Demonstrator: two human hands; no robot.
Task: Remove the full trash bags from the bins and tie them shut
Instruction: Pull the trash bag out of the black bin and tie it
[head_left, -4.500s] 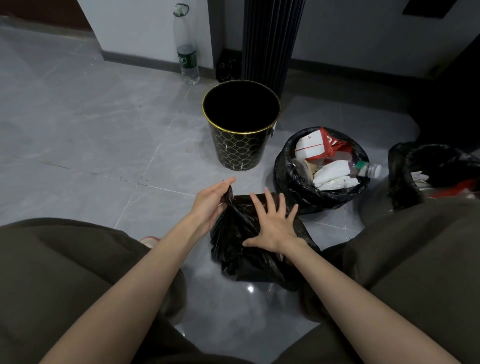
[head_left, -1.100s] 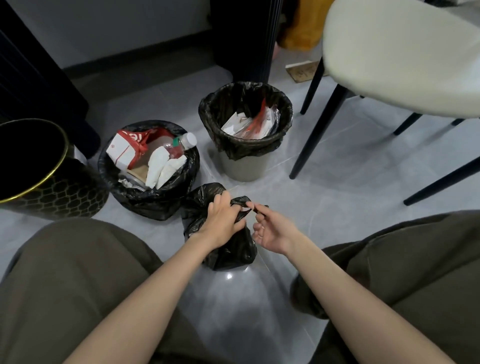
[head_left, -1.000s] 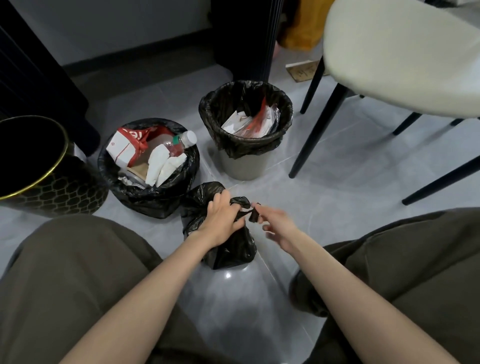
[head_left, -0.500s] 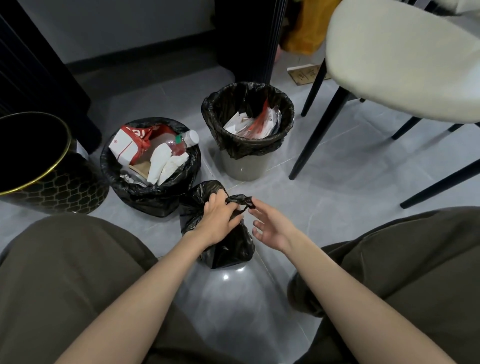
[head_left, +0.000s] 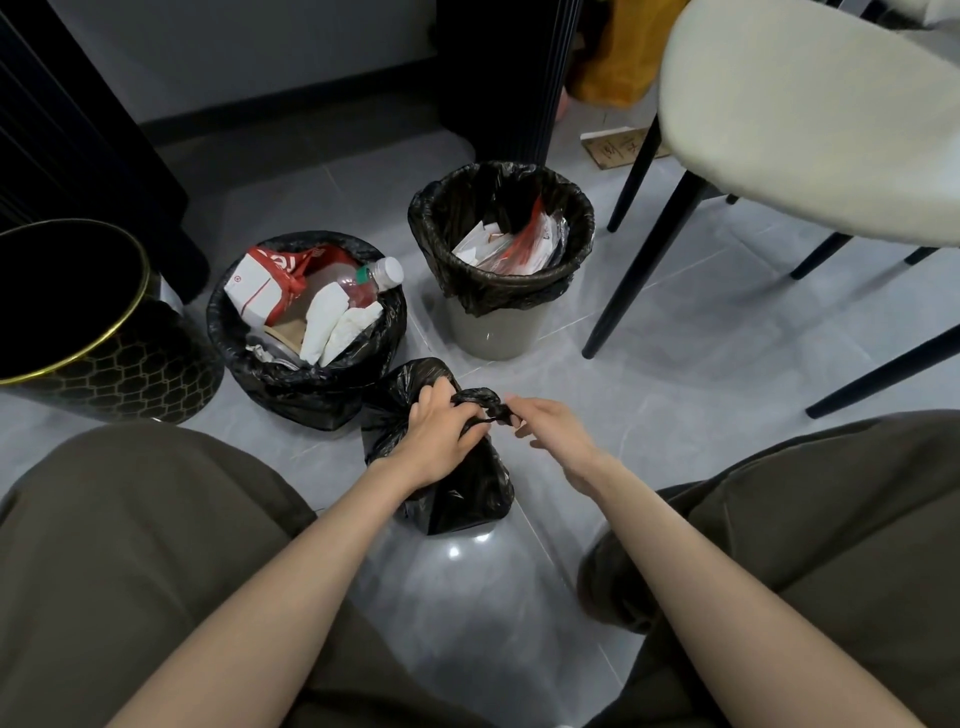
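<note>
- Plainly, the small black bag (head_left: 462, 488) stood on the floor (head_left: 701, 374) between my knees, touching the open full bag (head_left: 311, 400) to its left.
- My left hand (head_left: 439, 431) was clenched round the gathered neck (head_left: 480, 402) of the small black bag, holding the twist closed.
- My right hand (head_left: 553, 436) met that neck from the other side. Its fingers (head_left: 519, 408) appeared to pinch the short loose end, though the contact was small in view and I could not judge how firm it was.
- Assessment: the knot was in hand but not confirmed tight. The bag was already out of its bin.
- Handling: the film looked thin, soft and slick. I judged the bag light from its small, slumped shape.
- Recommended hold: the twisted neck just under the knot. The body would likely stretch or tear under a hard pull, and the loose end could slip from a dry pinch.
- Outstanding: the open full bag showed a carton, a bottle and crumpled paper at its mouth, untied. I could not tell whether a bin stood inside it.
- Outstanding: the grey bin (head_left: 493, 338) near the chair (head_left: 805, 119) had its liner (head_left: 498, 293) folded over the rim, with paper and red wrapping inside.
- I judged the open full bag the heaviest, with hard corners against the film, so it should be gathered evenly by the rim.
- The black and gold bin (head_left: 130, 358) at far left showed no liner over its rim.
</note>
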